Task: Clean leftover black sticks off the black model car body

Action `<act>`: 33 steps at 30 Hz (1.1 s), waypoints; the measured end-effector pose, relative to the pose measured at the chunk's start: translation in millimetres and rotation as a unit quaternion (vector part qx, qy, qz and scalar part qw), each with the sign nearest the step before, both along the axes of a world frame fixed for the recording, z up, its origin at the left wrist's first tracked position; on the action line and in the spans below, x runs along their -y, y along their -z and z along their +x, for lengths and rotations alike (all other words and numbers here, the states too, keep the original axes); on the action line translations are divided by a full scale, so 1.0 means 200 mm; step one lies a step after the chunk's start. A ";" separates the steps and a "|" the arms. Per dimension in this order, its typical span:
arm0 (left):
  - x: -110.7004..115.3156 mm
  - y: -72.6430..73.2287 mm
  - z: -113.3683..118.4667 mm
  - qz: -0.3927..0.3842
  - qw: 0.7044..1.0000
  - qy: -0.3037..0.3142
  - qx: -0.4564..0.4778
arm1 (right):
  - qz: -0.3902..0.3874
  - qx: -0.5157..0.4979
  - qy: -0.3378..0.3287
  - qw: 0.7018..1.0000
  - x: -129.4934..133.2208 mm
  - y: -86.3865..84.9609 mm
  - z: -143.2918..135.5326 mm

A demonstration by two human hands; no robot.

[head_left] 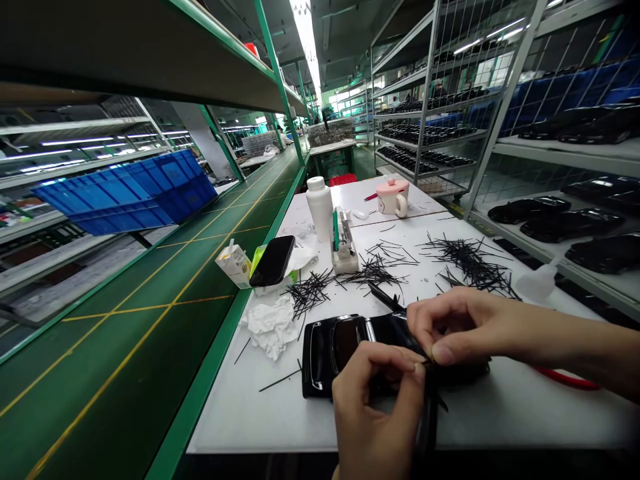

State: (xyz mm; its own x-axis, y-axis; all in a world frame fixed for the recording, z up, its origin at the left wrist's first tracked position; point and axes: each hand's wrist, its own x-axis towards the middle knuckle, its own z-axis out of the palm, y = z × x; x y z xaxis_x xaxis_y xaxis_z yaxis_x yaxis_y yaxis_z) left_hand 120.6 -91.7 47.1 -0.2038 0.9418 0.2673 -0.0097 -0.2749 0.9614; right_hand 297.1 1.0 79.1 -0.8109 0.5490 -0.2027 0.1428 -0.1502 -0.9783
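Left hand [364, 417], right hand [473, 323]: pinch grip on strip [427, 362]; car [350, 341], tissue [273, 327], loose strips [310, 293] near.

I can't read a single word or number from here; the small carton [233, 265] over on the left carries some print, but it's too tiny and blurred.
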 end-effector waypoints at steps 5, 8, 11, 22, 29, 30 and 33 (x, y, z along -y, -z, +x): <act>0.00 0.01 0.00 -0.004 1.000 0.003 -0.001 | -0.005 0.002 0.006 1.000 0.00 0.00 0.00; 0.00 0.01 0.00 0.000 1.000 0.005 0.008 | -0.007 -0.002 0.000 1.000 0.00 0.00 -0.01; 0.00 0.01 0.00 0.005 1.000 0.006 0.013 | -0.009 0.002 -0.002 1.000 0.00 0.00 0.00; 0.00 0.02 0.00 0.011 1.000 0.001 0.013 | -0.030 -0.006 -0.013 0.999 -0.01 0.02 -0.02; 0.01 0.01 0.00 0.002 1.000 -0.010 0.009 | 0.043 -0.007 0.031 0.999 0.03 0.04 -0.02; 0.01 0.00 0.00 0.001 1.000 -0.014 0.010 | 0.074 0.006 0.035 0.997 0.04 0.03 -0.01; 0.01 0.00 0.00 0.002 1.000 -0.012 0.004 | 0.194 0.051 0.035 0.979 0.08 0.00 -0.01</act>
State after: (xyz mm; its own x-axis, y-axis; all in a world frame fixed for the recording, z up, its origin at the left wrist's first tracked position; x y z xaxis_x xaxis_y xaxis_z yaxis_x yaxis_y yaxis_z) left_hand 120.0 -93.6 46.5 -0.2286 0.9353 0.2701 -0.0111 -0.2799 0.9600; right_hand 294.7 -14.9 78.9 -0.7546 0.6546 -0.0459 0.2463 0.2177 -0.9444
